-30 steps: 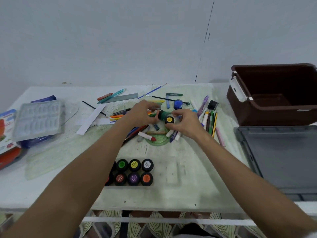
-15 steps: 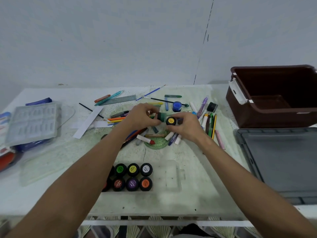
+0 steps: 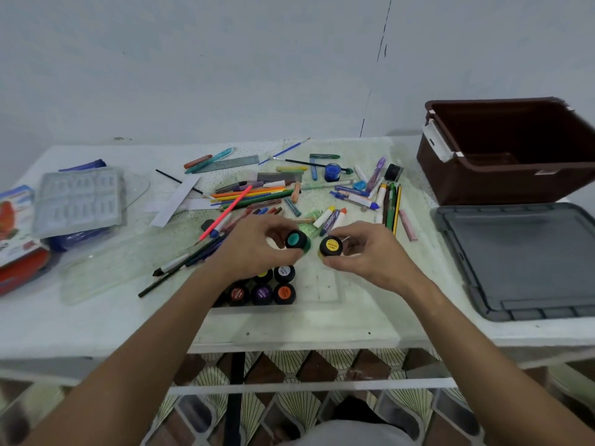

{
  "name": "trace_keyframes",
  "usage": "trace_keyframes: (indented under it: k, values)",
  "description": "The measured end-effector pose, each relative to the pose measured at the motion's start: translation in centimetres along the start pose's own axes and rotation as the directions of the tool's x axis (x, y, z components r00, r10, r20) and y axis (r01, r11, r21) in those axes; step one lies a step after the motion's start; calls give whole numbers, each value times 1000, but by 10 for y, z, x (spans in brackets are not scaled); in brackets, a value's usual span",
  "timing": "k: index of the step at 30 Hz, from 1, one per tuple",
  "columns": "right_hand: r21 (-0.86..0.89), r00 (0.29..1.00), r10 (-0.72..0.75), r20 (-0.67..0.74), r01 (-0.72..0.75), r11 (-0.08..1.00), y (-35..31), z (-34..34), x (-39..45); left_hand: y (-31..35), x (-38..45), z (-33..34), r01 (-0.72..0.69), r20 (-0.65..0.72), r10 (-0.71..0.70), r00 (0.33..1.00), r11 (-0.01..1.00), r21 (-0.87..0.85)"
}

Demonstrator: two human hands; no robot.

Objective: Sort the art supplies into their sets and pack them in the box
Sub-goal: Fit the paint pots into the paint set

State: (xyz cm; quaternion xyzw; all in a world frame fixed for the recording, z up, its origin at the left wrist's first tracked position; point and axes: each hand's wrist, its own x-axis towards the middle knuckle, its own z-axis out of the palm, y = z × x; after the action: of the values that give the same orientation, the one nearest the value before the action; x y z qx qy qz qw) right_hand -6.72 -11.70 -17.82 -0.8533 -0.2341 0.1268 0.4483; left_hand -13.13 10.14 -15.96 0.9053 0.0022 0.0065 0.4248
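My left hand [image 3: 251, 244] grips a small paint pot with a teal lid label [image 3: 294, 240]. My right hand [image 3: 370, 249] grips a second pot with a yellow lid label [image 3: 331, 246]. Both pots hang just above the far end of a clear paint tray [image 3: 322, 289] that holds several black-lidded pots [image 3: 262, 292]. Behind my hands lies a loose pile of pencils, pens and crayons [image 3: 257, 196]. A blue paint pot [image 3: 332, 172] and a black pot [image 3: 393, 172] stand further back. The brown box [image 3: 502, 185] sits at the right.
A grey lid [image 3: 521, 262] lies flat in front of the brown box. At the left are a clear blister tray [image 3: 77, 201], a clear plastic cover [image 3: 106, 268] and a printed red package [image 3: 16, 239]. A metal ruler [image 3: 231, 163] lies near the wall.
Both hands have drawn back from the pile toward me, each carrying its pot, and now hover over the paint tray with the lids facing up.
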Motion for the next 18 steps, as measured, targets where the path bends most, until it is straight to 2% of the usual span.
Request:
trace_keyframes:
  k: [10, 18]
  values:
    - [-159, 999, 32, -17, -35, 987, 4, 13, -24, 6, -17, 24, -37, 81, 16, 997, 963, 268]
    - [-172, 999, 43, -28, -47, 984, 15, 24, -21, 1, -11, 33, -2, 111, -53, 992, 895, 447]
